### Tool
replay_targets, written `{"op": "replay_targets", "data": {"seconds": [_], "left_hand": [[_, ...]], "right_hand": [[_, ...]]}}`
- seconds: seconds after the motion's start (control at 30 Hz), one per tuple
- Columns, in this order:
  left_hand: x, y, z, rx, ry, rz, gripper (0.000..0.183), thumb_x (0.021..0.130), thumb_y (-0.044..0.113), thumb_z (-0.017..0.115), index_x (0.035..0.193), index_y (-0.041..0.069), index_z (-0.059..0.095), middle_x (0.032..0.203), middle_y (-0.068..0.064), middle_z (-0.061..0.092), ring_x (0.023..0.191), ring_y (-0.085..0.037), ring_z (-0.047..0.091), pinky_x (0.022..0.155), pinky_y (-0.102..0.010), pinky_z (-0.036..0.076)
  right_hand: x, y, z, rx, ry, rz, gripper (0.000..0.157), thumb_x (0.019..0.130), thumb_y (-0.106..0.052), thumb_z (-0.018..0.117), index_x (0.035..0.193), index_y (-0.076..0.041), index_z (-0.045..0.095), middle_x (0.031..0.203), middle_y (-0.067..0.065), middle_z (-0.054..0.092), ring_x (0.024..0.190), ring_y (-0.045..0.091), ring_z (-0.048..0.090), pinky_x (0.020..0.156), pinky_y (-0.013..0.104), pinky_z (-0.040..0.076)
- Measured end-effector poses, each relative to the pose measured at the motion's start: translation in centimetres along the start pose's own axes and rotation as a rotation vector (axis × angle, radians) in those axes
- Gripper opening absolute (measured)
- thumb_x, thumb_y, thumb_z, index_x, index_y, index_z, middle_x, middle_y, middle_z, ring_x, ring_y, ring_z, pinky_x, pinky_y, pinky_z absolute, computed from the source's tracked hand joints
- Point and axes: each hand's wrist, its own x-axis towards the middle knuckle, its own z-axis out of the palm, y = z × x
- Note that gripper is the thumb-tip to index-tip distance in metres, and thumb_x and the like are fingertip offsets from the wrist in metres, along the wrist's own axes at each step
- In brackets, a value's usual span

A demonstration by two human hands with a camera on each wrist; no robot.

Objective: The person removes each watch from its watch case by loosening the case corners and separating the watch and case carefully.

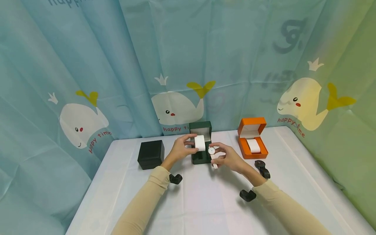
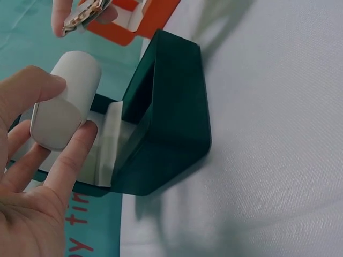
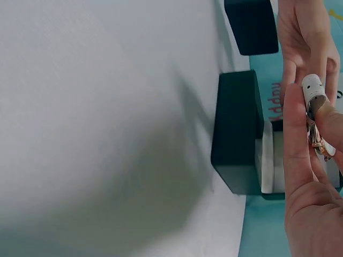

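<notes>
Over the open green watch box, my left hand grips a white watch pillow between thumb and fingers. The left wrist view shows the thumb on the side of the pillow and fingertips under its flat end. Just to the right, my right hand pinches a wristwatch with a white round dial and white strap, the strap hanging down. In the right wrist view the punched end of its strap shows between thumb and index finger. Watch and pillow are apart.
At the right an orange watch box stands open with a white pillow inside. A black watch lies in front of it. Left of the green box sits a closed black box. A printed curtain hangs behind the white table.
</notes>
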Motion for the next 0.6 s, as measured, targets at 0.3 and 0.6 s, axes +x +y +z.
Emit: {"op": "replay_targets", "data": {"seconds": [0.3, 0.6], "left_hand": [[0.2, 0.0, 0.1, -0.011, 0.002, 0.021, 0.060, 0.083, 0.003, 0.084, 0.139, 0.010, 0.063, 0.146, -0.011, 0.057, 0.115, -0.037, 0.067, 0.083, -0.040, 0.060], [0.4, -0.1, -0.2, 0.005, 0.004, 0.015, 0.059, 0.083, 0.004, 0.084, 0.139, 0.013, 0.064, 0.148, -0.007, 0.055, 0.116, -0.032, 0.067, 0.083, -0.038, 0.060]], "right_hand": [[-0.6, 0.7, 1.3, 0.018, -0.006, -0.004, 0.070, 0.088, 0.002, 0.078, 0.151, -0.002, 0.047, 0.113, 0.023, 0.057, 0.080, 0.030, 0.073, 0.071, 0.040, 0.062], [-1.3, 0.9, 2.5, -0.011, -0.017, 0.001, 0.071, 0.086, -0.001, 0.081, 0.149, 0.002, 0.048, 0.113, 0.021, 0.060, 0.077, 0.025, 0.072, 0.070, 0.037, 0.060]]}}
